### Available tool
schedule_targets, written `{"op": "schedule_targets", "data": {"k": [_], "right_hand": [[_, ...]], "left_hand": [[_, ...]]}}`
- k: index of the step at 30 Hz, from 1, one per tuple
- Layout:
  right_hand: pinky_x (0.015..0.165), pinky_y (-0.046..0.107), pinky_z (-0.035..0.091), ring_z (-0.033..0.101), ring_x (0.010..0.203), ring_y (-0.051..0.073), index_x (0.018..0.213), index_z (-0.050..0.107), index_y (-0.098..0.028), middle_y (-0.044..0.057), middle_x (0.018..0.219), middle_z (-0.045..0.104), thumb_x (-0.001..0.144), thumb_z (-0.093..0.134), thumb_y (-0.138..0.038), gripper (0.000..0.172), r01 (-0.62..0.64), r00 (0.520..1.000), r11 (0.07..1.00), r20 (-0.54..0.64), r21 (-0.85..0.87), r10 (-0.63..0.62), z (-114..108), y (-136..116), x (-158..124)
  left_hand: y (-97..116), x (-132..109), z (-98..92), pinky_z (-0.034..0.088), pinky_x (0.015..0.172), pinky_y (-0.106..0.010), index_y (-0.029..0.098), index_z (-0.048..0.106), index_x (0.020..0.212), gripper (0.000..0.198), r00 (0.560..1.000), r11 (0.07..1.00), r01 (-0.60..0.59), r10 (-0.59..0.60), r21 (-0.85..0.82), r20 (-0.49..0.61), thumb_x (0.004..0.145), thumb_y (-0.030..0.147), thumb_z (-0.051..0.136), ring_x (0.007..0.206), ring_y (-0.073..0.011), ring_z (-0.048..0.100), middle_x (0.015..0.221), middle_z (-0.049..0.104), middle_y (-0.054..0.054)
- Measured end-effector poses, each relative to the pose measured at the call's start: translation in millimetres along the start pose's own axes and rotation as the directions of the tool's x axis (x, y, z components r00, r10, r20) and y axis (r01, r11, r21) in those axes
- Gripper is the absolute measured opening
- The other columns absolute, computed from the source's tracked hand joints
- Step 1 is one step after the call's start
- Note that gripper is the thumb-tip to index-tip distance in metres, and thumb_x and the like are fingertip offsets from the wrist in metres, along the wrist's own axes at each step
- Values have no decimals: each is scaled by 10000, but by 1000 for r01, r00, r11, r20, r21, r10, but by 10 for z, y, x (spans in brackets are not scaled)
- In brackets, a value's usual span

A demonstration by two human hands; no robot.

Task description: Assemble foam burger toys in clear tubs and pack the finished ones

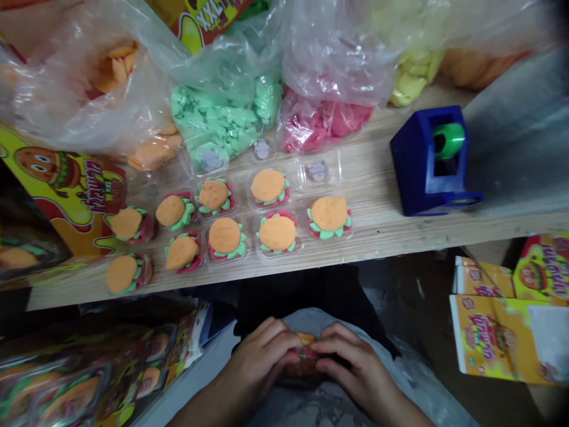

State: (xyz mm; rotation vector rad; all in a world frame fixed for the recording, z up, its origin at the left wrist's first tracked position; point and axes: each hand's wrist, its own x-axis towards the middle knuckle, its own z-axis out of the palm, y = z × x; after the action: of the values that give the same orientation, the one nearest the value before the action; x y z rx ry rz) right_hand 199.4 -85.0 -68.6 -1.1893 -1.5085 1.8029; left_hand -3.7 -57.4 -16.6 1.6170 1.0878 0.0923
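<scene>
Close to my body, below the table's front edge, my left hand (269, 350) and my right hand (351, 356) grip a small burger-shaped piece (306, 339) from both sides. Its orange top and a bit of red and green show between my fingers; the rest is hidden. Above my hands, on the table, sit several burger-shaped pieces in clear plastic trays, such as this burger-shaped piece (278, 232) and another burger-shaped piece (329, 214) at the right end. Each has an orange top over green and red layers.
On the wooden table (368, 196) lie bags of green pieces (226, 112), red pieces (322, 121), yellow pieces (413, 77) and orange pieces (153, 148). A blue tape dispenser (411, 166) stands right. Printed cartons (489, 338) lie lower right; packed burgers (66, 397) lower left.
</scene>
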Motion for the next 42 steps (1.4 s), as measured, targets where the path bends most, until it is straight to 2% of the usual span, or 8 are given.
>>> {"op": "schedule_targets", "data": {"k": [5,12,20,25,28,31,37,42], "right_hand": [[746,231,442,579,826,137,925,672,-229,19,845,604,752,647,-232,174,-149,988,980,59,130,142,-76,-33,64],[690,217,431,576,739,123,808,703,-221,-3,742,626,761,634,-206,85,-202,979,938,69,280,190,-48,-21,48],[661,235,430,540,722,136,810,669,-216,-7,734,561,739,632,-193,84,-223,973,960,-17,169,230,-20,-188,141],[727,278,449,577,760,158,813,675,-213,19,776,616,770,603,-310,128,-214,962,901,-76,378,261,-50,-83,126],[731,270,446,569,780,156,825,639,-217,17,806,603,784,589,-321,122,-223,927,850,-165,476,336,-128,35,7],[745,255,439,561,806,152,851,634,-237,10,829,597,787,588,-311,108,-235,935,860,-137,453,328,-210,38,-78],[819,328,447,574,905,193,1054,616,-271,45,952,619,786,574,-352,283,-313,947,886,44,343,318,-197,-118,-60],[711,273,466,579,779,168,841,692,-242,28,794,586,747,622,-323,143,-218,975,968,-23,123,222,-167,-186,2]], "left_hand": [[-72,14,-25,358,713,-213,216,537,958,194,998,998,53,-52,-27,35,913,243,350,807,-127,486,849,511,-19],[-34,3,2,352,704,-204,205,527,902,214,995,995,75,-70,-72,68,922,240,317,781,-113,473,819,481,-6],[-25,144,122,378,690,-220,194,541,827,185,986,966,156,-164,-209,-22,889,286,393,756,-121,493,789,504,1],[-97,104,280,383,690,-240,186,517,845,114,925,906,237,-321,-352,-203,827,298,503,755,-135,483,784,494,5],[-128,22,348,383,687,-239,180,512,816,146,914,851,238,-359,-469,-188,855,305,448,761,-138,478,786,496,-2],[-137,18,376,384,697,-241,179,495,801,175,901,809,240,-392,-536,-188,869,318,414,758,-137,470,780,486,1],[-66,170,164,394,712,-242,175,501,868,177,921,838,158,-316,-522,-228,886,274,356,771,-133,483,812,477,-2],[99,216,63,377,745,-234,195,599,833,216,987,938,106,-138,-329,-77,881,266,401,819,-131,500,807,513,-4]]}}
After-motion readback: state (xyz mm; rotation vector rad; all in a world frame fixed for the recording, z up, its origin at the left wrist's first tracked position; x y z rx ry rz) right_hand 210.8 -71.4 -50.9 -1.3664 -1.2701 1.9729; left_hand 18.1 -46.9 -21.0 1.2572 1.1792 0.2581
